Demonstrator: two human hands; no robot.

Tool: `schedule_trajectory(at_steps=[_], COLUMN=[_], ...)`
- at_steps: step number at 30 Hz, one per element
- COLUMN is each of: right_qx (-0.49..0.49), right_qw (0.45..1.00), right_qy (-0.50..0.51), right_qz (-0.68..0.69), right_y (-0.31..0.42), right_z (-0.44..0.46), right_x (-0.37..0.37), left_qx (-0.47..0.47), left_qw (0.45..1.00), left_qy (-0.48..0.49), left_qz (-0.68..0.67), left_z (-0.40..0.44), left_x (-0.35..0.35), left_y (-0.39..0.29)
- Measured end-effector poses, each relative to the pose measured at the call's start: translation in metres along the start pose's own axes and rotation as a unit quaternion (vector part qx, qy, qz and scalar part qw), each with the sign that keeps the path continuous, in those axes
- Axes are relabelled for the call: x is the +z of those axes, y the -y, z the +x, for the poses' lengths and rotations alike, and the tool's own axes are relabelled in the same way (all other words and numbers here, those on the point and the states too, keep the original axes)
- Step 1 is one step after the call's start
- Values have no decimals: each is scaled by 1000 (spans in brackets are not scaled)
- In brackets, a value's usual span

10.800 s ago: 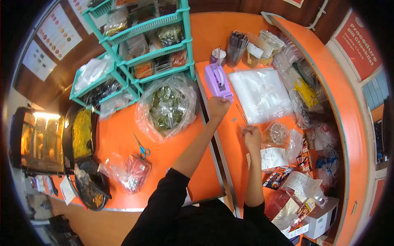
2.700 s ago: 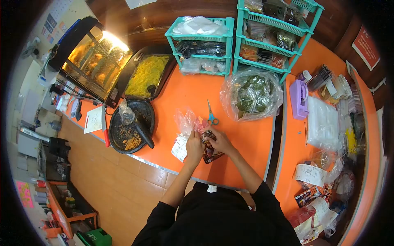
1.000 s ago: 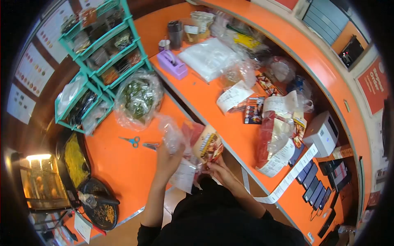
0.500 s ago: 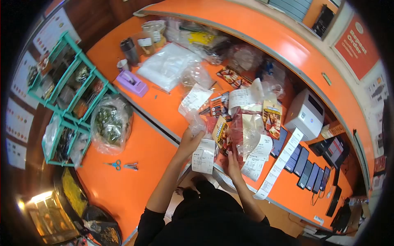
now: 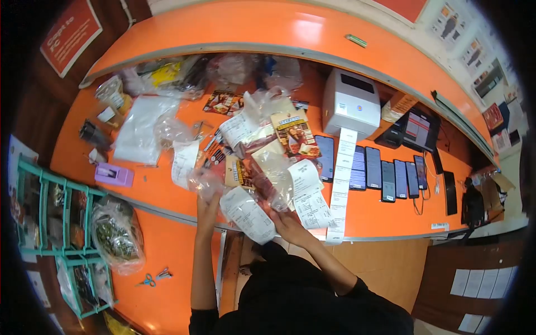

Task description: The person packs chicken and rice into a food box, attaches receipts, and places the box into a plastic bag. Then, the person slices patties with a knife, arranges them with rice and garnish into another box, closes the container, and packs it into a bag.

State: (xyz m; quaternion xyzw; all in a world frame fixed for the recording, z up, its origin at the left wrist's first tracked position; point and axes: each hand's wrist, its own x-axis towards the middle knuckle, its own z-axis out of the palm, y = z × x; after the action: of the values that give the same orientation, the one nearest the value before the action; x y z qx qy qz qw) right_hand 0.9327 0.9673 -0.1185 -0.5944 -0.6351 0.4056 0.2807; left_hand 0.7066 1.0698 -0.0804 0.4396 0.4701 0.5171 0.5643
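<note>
My left hand (image 5: 209,205) is closed on a bunched part of a clear plastic bag (image 5: 204,182). A long printed receipt (image 5: 248,215) hangs between my hands, its lower end past the counter edge. My right hand (image 5: 291,228) is closed at the near end of another clear plastic bag (image 5: 274,180) with reddish and cream contents; its fingertips are partly hidden. A brown printed food card (image 5: 238,172) lies between the two bags. A larger food card (image 5: 296,133) rests just behind, and a second receipt (image 5: 310,195) lies beside my right hand.
A white label printer (image 5: 352,103) feeds a long paper strip (image 5: 341,184) over the counter edge. Several phones (image 5: 388,180) lie to its right. At left are a purple tape dispenser (image 5: 114,175), plastic sheets (image 5: 144,128), scissors (image 5: 147,280) and a bag of green leaves (image 5: 117,234).
My view has turned to the right, so the counter appears shifted left. The receipt between my hands now lies tilted and closer to my right hand. Both hands remain at the bags.
</note>
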Motion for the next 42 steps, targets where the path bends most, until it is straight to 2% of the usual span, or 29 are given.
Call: schedule_trajectory(at_steps=[1,3,4,5,7,9,10,11,12,13,14,15,16,18,20,22,23,24,26,28,30,31,32,33,34,36,38,40,42], right_qx=[27,59,74,88,280,213,285,323,302,277,253,229,235,178,193,116,110,111,134,143,148,163,178,145,147,191,200,211,185], right_qw=[999,996,975,925,860,861,894,931,947,943,931,910,907,874,873,846,843,842,799,782,767,729,687,690,696,688,715,714,709], right_qy=[12,7,172,334,423,356,267,86,-46,-179,-264,-345,-350,-451,-448,-502,-500,-503,-529,-539,-546,-564,-580,-583,-578,-565,-529,-539,-542], right_qz=[-31,-65,-116,-160,49,294,220,147,93,38,21,1,-1,5,15,-137,-164,-161,-253,-278,-302,-351,-399,-403,-400,-413,-411,-395,-412], right_y=[12,32,36,42,69,5,-3,-9,-31,-62,-104,-132,-137,-130,-131,-156,-164,-169,-184,-207,-232,-245,-259,-275,-291,-292,-298,-323,-324], right_z=[-15,-36,-41,-47,-52,-68,-69,-74,-79,-82,-87,-93,-101,-115,-137,-144,-147,-145,-134,-116,-91,-80,-68,-61,-55,-47,-40,-28,-22], right_x=[-9,-41,-63,-87,-141,-186,-211,-218,-228,-236,-239,-240,-237,-225,-224,-228,-242,-255,-291,-337,-379,-397,-418,-437,-450,-476,-505,-540,-560], left_qx=[-40,-21,11,43,80,52,25,-2,2,-37,-78,-80,-81,-84,-35,-50,-38,-28,-31,-23,-14,-9,34,70,66,-69,-80,-53,-83], left_qw=[999,1000,1000,999,993,991,990,988,989,984,976,977,979,981,994,994,997,998,998,998,992,991,979,959,957,957,941,972,962], left_qy=[1,2,-8,-19,-87,-114,-118,-123,-118,-154,-188,-181,-168,-144,-67,-67,-58,-48,-42,-42,-37,-42,-55,-68,-71,-108,-96,-52,-92], left_qz=[18,12,6,-1,14,57,74,91,89,85,81,80,86,95,78,74,39,7,20,26,123,124,194,267,273,262,314,224,242], left_z=[-13,-41,-53,-64,-81,-104,-118,-130,-142,-153,-161,-166,-170,-170,-164,-155,-152,-152,-160,-159,-169,-174,-181,-193,-205,-223,-234,-246,-248], left_x=[-8,-17,-19,-21,-26,-60,-69,-76,-80,-83,-86,-89,-92,-101,-100,-92,-86,-80,-60,-41,-32,-25,-14,-7,-5,-3,-3,1,22], left_y=[8,7,6,7,16,49,55,60,66,72,77,84,93,107,126,143,148,146,136,135,147,150,147,146,152,168,181,191,173])
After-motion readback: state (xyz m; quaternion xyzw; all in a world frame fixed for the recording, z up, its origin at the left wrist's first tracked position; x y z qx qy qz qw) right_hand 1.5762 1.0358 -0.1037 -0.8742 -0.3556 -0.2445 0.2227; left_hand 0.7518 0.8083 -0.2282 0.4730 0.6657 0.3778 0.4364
